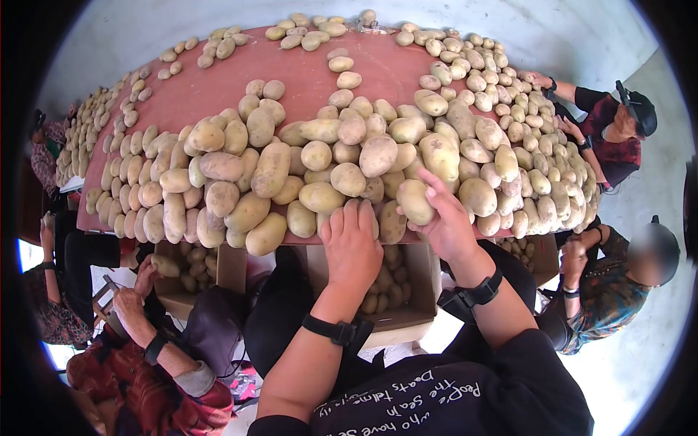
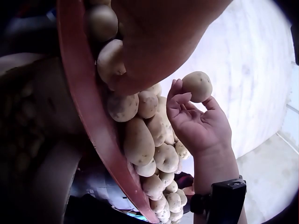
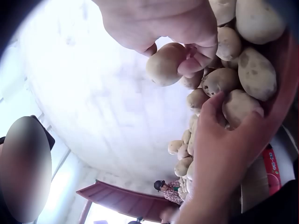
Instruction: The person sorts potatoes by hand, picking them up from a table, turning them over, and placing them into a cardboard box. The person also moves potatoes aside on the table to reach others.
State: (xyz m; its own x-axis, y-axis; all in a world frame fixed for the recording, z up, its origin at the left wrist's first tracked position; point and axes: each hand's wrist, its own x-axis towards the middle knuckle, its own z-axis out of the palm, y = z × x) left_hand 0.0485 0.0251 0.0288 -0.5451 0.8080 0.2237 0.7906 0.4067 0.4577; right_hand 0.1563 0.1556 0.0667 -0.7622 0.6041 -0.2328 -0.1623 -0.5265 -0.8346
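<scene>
My right hand [image 1: 449,227] holds up a roundish pale potato [image 1: 415,203] between thumb and fingers, just above the front of the heap. In the left wrist view this potato [image 2: 197,86] sits at the fingertips, with the palm turned upward. At the table's front edge, my left hand [image 1: 352,251] reaches onto the heap. The right wrist view shows its thumb and fingers around either side of another potato [image 3: 239,108], which lies against its neighbours. In the head view the back of that hand mostly hides this potato.
Potatoes [image 1: 316,156] are heaped along the front of the red table [image 1: 200,83] and around its rim. Below the edge, between my knees, stands a cardboard box [image 1: 420,280] with potatoes inside. Other people sit around the table; one at left grips a potato [image 1: 166,265].
</scene>
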